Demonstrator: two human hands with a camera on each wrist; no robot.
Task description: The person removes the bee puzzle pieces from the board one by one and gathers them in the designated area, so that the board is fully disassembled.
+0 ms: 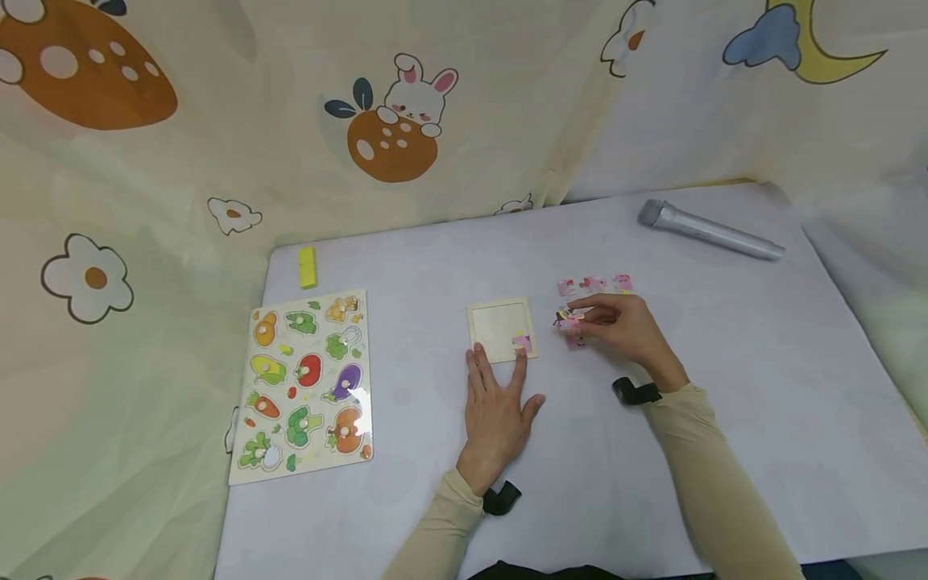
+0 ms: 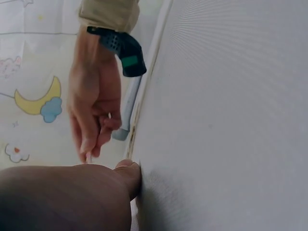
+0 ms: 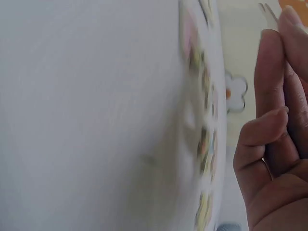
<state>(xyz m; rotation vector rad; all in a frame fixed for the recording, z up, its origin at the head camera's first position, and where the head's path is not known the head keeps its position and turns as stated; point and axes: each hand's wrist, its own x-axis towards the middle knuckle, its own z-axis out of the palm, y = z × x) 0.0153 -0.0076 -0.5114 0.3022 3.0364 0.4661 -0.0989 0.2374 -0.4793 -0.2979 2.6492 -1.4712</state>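
A shallow square wooden puzzle tray (image 1: 500,305) lies on the table with one pink puzzle piece (image 1: 522,342) in its lower right corner. My left hand (image 1: 499,419) rests at the tray's near edge, fingers spread and straight, the fingertips touching its rim. To the right, my right hand (image 1: 615,326) pinches a small printed puzzle piece (image 1: 569,319) between thumb and fingers. In the left wrist view the right hand (image 2: 94,108) shows a thin pale edge at its fingertips. Loose pink pieces (image 1: 593,284) lie beyond and under the right hand, partly hidden by it.
A vegetable peg puzzle board (image 1: 319,310) lies at the table's left, with a yellow block (image 1: 308,267) behind it. A grey microphone-shaped tube (image 1: 714,231) lies at the back right. A patterned curtain (image 1: 290,145) hangs behind the white table (image 1: 761,387).
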